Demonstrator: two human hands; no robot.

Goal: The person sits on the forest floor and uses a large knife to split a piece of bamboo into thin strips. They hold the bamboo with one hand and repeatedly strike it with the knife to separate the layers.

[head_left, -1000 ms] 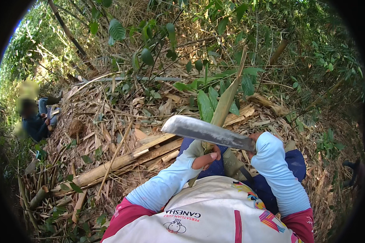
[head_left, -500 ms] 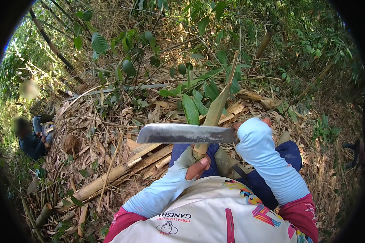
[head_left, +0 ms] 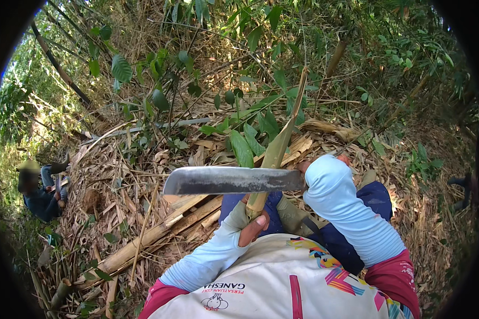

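My left hand (head_left: 254,228), in a pale blue sleeve reaching over the palm, is closed round the lower end of a split green-tan bamboo piece (head_left: 275,151). This piece slants up and away to the right, thinning to a long splintered point. My right hand (head_left: 320,171), mostly hidden under its pale blue sleeve, grips a machete at the handle, which is out of sight. The wide dark blade (head_left: 226,181) lies level across the bamboo, just above my left hand, its squared tip toward the left. Whether the blade touches the bamboo I cannot tell.
Split bamboo lengths (head_left: 143,242) lie left of my legs on dry leaf litter (head_left: 117,199). Leafy saplings (head_left: 159,98) and thicket stand ahead. A person (head_left: 40,196) sits at the far left. A cut bamboo stump (head_left: 62,290) rises at lower left.
The machete blade has slid slightly left and down across the bamboo. Both hands keep their holds, and the whole view has shifted a little.
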